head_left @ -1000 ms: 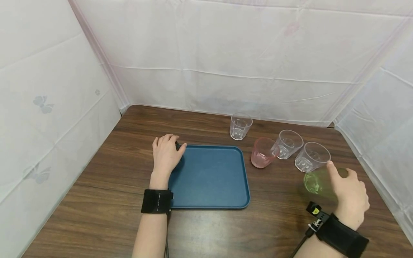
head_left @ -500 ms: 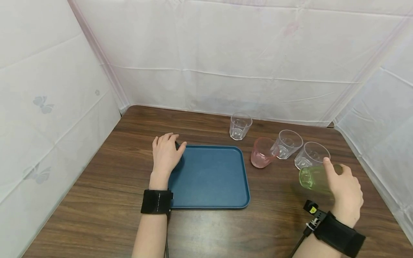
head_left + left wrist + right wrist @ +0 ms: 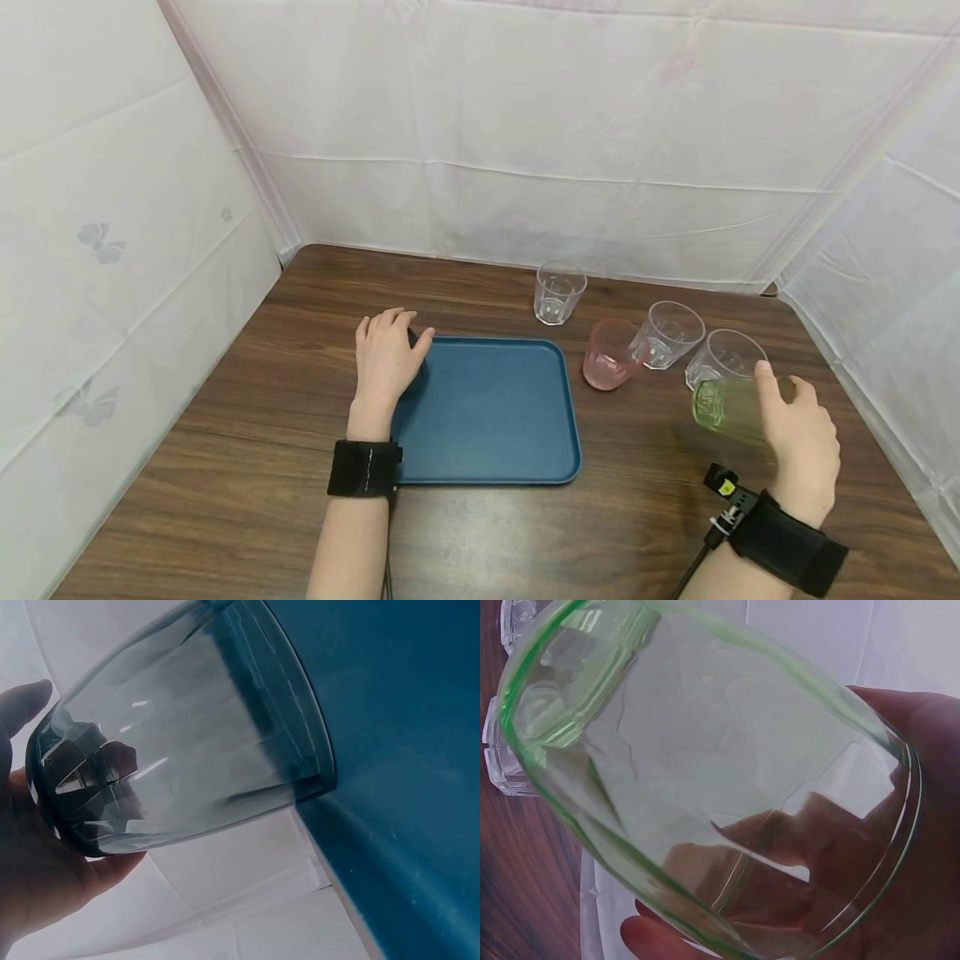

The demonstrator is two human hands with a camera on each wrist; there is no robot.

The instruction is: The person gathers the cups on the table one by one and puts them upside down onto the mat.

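Over the left end of the blue tray (image 3: 487, 417), my left hand (image 3: 386, 362) grips a dark tinted glass (image 3: 180, 742) by its base. In the left wrist view it stands upside down, its rim at the tray's surface; the head view mostly hides it behind the hand. On the right side, my right hand (image 3: 804, 442) holds a green glass (image 3: 731, 408) above the table, tipped sideways with its base pointing left. Its rim lies toward the palm in the right wrist view. A clear glass (image 3: 726, 360) stands just behind the green one.
A pink glass (image 3: 609, 358) stands upright right of the tray, close to another clear glass (image 3: 670, 333). A further clear glass (image 3: 558, 293) is near the table's back edge. White sheeting (image 3: 525, 125) walls in the wooden table (image 3: 525, 542).
My right hand has moved a little left and away from me, lifting the green glass and tipping it further onto its side. The left hand has stayed in place.
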